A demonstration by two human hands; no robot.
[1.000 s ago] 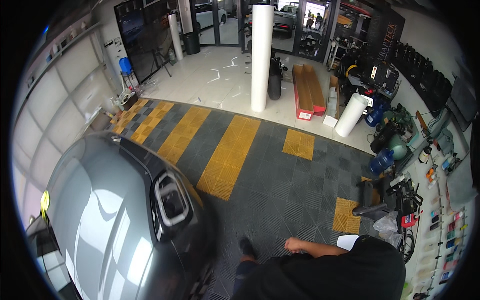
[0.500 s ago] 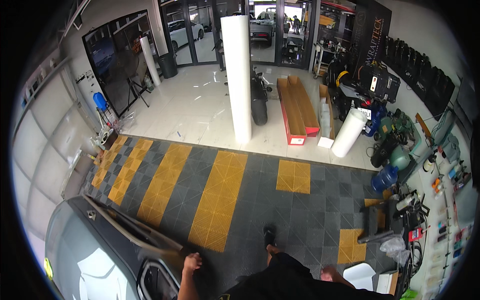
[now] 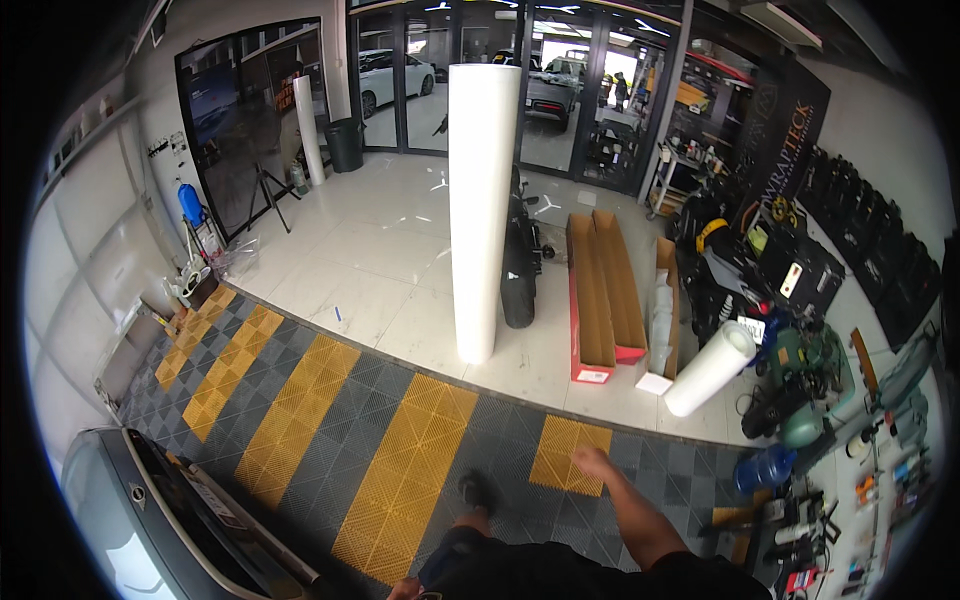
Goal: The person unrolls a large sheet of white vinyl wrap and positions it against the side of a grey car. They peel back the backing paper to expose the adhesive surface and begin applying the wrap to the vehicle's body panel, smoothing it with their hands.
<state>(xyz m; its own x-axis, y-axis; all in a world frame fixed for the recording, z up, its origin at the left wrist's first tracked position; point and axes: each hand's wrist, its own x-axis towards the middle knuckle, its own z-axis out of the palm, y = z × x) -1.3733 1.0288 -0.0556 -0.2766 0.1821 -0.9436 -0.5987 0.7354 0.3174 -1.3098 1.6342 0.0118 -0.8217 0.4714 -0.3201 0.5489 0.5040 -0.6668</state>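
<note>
My right hand point(image 3: 592, 462) swings out ahead of my body over the tiled floor, its fingers curled in with nothing visible in them. At the lower edge, close to my thigh, only part of my left hand point(image 3: 405, 589) shows; its fingers are hard to make out. Neither hand touches an object. Ahead, a tall white roll point(image 3: 485, 210) stands upright on the pale floor. A shorter white roll point(image 3: 715, 368) leans farther right, beside long open cardboard boxes point(image 3: 598, 300).
A grey car point(image 3: 150, 520) stands at my lower left. My foot point(image 3: 475, 490) is on grey and yellow tiles point(image 3: 400, 480). Behind the tall roll is a motorcycle wheel point(image 3: 518, 280). A blue water jug point(image 3: 765, 468), a green compressor point(image 3: 815, 375) and tools line the right side.
I have moved forward, so the rolls and boxes look closer and the car has slipped back to the lower left. My right hand has swung forward; my left has dropped back.
</note>
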